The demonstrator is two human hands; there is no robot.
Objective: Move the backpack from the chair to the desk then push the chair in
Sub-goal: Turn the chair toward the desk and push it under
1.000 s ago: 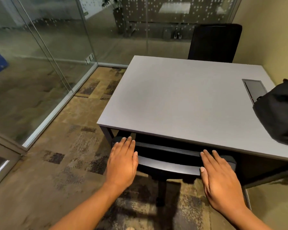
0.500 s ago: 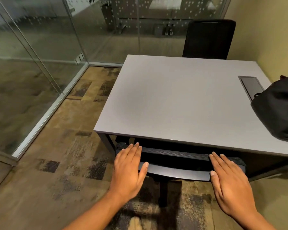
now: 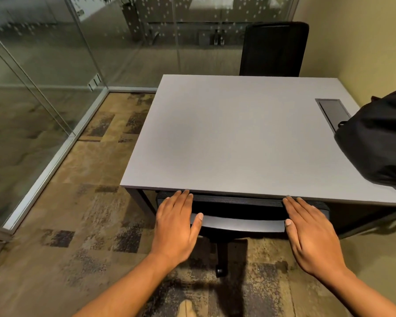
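**Chair at desk edge, both palms on its backrest**

Your left hand (image 3: pixel 177 227) lies flat on the left end of the chair (image 3: pixel 240 210) backrest, fingers extended and close together, thumb spread off to the side over the grey crossbar. Your right hand (image 3: pixel 311 234) mirrors it on the right end, also flat and gripping nothing. The fingertips of both reach the near edge of the desk (image 3: pixel 233 138).

The backrest's long axis runs left to right, parallel to that near edge, and its top sits just under the overhang. The seat is hidden beneath the desktop. One caster leg (image 3: pixel 221 259) points back toward you over the carpet (image 3: pixel 78 225).

The backpack (image 3: pixel 380 143) rests on the desk's right side, partly cut off by the frame edge, and overlaps the near end of the recessed cable hatch (image 3: pixel 332 109). Its orientation cannot be told.

A second black chair (image 3: pixel 273 50) stands at the far side of the desk. Glass walls (image 3: pixel 44 65) close the room on the left and beyond. A desk leg (image 3: pixel 142 200) stands just left of your left hand. A shoe tip (image 3: pixel 186 308) shows at the bottom.
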